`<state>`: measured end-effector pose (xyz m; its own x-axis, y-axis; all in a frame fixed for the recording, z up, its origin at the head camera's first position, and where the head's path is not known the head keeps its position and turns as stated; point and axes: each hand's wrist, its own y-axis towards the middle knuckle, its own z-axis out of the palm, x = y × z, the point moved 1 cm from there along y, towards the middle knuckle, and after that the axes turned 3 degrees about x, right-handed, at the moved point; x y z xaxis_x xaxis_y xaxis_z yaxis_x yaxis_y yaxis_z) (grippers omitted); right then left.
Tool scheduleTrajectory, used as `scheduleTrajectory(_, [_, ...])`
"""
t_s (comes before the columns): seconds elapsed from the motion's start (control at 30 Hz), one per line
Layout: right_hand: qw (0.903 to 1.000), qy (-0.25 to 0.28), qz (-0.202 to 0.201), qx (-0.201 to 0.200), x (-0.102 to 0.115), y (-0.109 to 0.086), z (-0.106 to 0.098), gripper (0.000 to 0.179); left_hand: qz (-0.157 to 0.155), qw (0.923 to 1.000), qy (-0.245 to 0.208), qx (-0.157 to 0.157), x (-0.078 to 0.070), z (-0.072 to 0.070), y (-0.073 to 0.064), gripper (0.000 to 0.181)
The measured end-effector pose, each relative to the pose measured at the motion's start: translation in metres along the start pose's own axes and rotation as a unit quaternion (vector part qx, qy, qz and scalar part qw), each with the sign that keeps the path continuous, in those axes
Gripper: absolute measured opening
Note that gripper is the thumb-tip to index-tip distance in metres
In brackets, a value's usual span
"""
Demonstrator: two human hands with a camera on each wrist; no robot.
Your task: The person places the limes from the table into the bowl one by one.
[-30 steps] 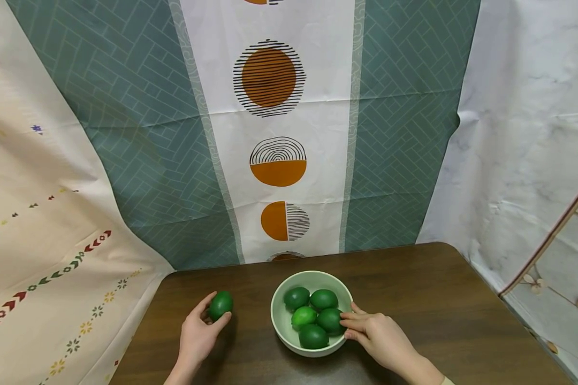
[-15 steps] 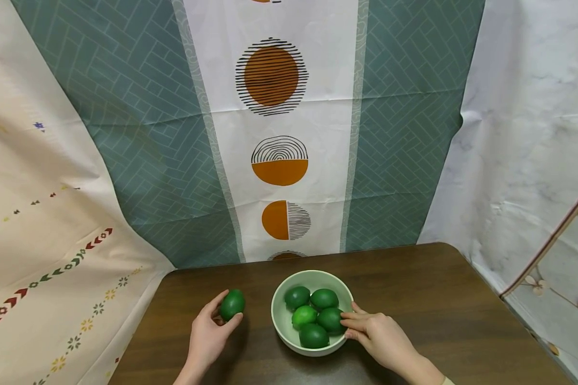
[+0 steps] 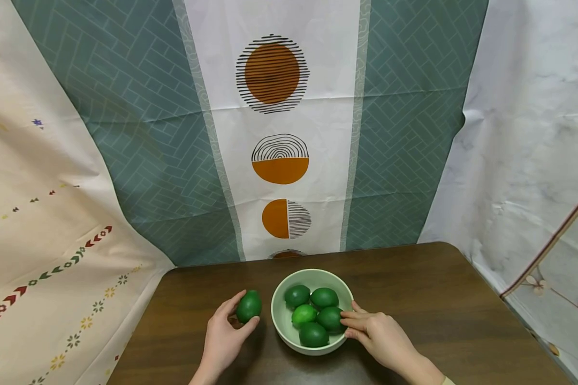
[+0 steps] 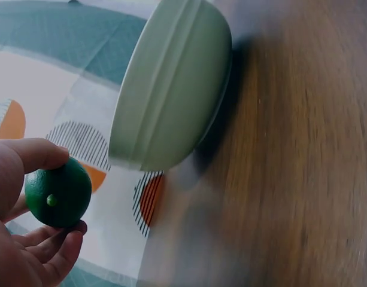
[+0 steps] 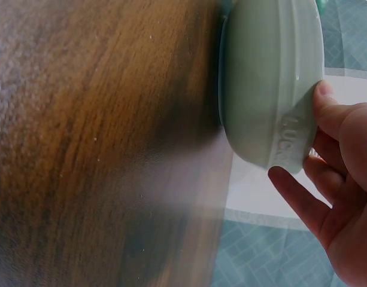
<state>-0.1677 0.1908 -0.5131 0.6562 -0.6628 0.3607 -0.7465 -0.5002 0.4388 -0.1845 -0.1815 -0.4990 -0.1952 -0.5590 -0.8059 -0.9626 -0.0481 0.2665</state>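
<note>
My left hand [image 3: 225, 341] holds a dark green lime [image 3: 249, 306] between thumb and fingers, left of a pale green bowl [image 3: 313, 351] and apart from it. The left wrist view shows the nub on this lime [image 4: 58, 194] beside the bowl's outer wall [image 4: 171, 89]. Inside the bowl lie several dark green limes and one brighter green lime [image 3: 304, 315]. At the bowl's right side my right hand [image 3: 379, 337] grips the rim, with fingers reaching over it beside a dark lime [image 3: 331, 319]. Raised letters mark the bowl's outer wall [image 5: 267, 89] in the right wrist view.
The bowl stands on a dark brown wooden table [image 3: 438, 299]. Behind the table hangs a green and white patterned cloth [image 3: 318, 160]. A cream cloth [image 3: 77, 256] drapes along the left, and a whitish marbled cloth [image 3: 510, 160] hangs at the right.
My left hand has moved right with the lime, closer to the bowl. My right hand has stayed at the bowl's rim, and the bowl has stayed in place.
</note>
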Motion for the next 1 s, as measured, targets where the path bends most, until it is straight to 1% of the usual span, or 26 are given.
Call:
scheduleTrajectory(0.2, [1.0000,0.001,0.003,0.003,0.000,0.000,0.000,0.028,0.022,0.9996,-0.018,0.008,-0.012,0.013,-0.004,0.066])
scheduleTrajectory(0.27, [1.0000,0.001,0.003,0.005,0.000,0.000,0.000,0.028,0.037,0.9991,-0.020,0.012,-0.016,0.018,-0.005,0.066])
scheduleTrajectory(0.43, [1.0000,0.004,0.003,0.005,0.000,0.000,0.000,0.028,0.084,0.9963,-0.001,0.021,-0.026,0.034,-0.009,0.065])
scheduleTrajectory(0.5, [1.0000,0.003,0.002,0.004,-0.001,0.000,0.000,0.028,0.096,0.9950,0.005,0.027,-0.030,0.039,-0.010,0.065])
scheduleTrajectory(0.57, [1.0000,0.002,0.001,0.003,-0.001,0.000,0.001,0.028,0.104,0.9940,0.011,0.032,-0.033,0.044,-0.011,0.064])
scheduleTrajectory(0.67, [1.0000,-0.002,-0.003,0.001,0.000,0.000,0.002,0.028,0.106,0.9935,0.017,0.037,-0.038,0.049,-0.013,0.063])
scheduleTrajectory(0.73, [1.0000,-0.004,-0.004,0.002,0.000,-0.001,0.002,0.029,0.109,0.9924,0.038,0.041,-0.041,0.051,-0.014,0.062])
scheduleTrajectory(0.8, [1.0000,-0.004,-0.003,0.005,0.001,-0.001,0.002,0.029,0.115,0.9896,0.071,0.050,-0.044,0.052,-0.014,0.063])
scheduleTrajectory(0.87, [1.0000,-0.002,-0.002,0.007,0.001,-0.001,0.002,0.029,0.129,0.9832,0.115,0.061,-0.047,0.054,-0.013,0.063])
scheduleTrajectory(1.0, [0.9999,0.000,0.004,0.012,0.000,0.001,-0.001,0.030,0.156,0.9658,0.190,0.084,-0.055,0.059,-0.008,0.062])
